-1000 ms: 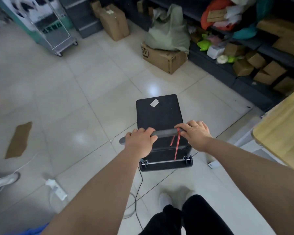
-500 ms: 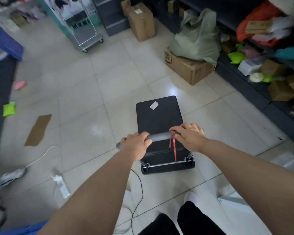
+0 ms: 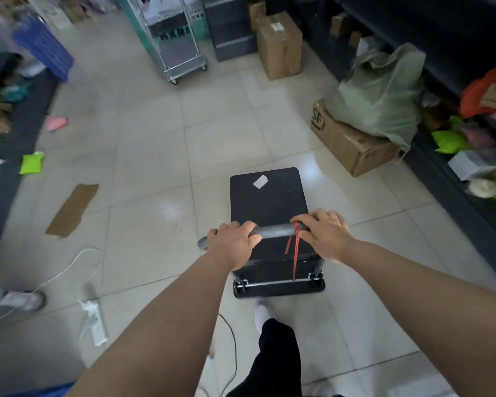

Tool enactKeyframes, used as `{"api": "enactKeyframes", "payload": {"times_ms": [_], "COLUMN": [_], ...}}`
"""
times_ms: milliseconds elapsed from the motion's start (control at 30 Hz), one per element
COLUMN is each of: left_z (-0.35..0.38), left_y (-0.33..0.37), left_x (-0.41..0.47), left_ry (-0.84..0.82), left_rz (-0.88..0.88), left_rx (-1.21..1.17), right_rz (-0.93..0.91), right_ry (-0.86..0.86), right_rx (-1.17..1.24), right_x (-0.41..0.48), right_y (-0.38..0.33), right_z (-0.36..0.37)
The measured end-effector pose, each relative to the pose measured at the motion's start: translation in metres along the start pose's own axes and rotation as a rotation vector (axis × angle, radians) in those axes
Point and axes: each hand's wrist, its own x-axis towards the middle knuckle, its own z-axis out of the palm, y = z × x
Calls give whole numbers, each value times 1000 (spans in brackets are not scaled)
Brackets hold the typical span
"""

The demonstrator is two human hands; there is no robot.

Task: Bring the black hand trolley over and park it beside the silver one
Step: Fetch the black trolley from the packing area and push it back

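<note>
The black hand trolley (image 3: 268,202) stands on the tiled floor right in front of me, its flat deck bearing a small white sticker. My left hand (image 3: 232,243) grips the left part of its grey handle bar (image 3: 274,231). My right hand (image 3: 324,234) holds the right part, beside a red strap hanging from the bar. The silver trolley (image 3: 181,44) stands upright far ahead, left of centre, against a green-framed panel, several tiles away from the black one.
Cardboard boxes (image 3: 351,144) and a green bag (image 3: 384,93) line dark shelves on the right. Another box (image 3: 279,44) stands ahead. A power strip (image 3: 93,320) with cables lies at lower left, near a cardboard scrap (image 3: 73,209), a blue crate (image 3: 45,48) and someone's shoe (image 3: 23,300).
The view has swung left while I push the black trolley forward. The silver trolley has shifted from the upper left toward the top centre and looks nearer. Both hands stay on the handle.
</note>
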Motion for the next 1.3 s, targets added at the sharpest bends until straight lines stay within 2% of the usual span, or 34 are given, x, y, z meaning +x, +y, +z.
{"api": "enactKeyframes", "payload": {"times_ms": [367,867,1300], "left_z": [-70,-157,-224], "left_y": [-40,-67,-113], "left_x": [132,304,439], "left_ry": [-26,-38,-9], "left_rz": [-36,-306,-365], "left_rx": [-34,-95,-181], "right_rz": [-28,-230,-306], "right_ry": [-45,-149,-215], "right_rx": [-2,-147,-215], "right_x": [161,391,561], "right_y": [-12,-15,-37], "right_z": [-52,-137,-198]}}
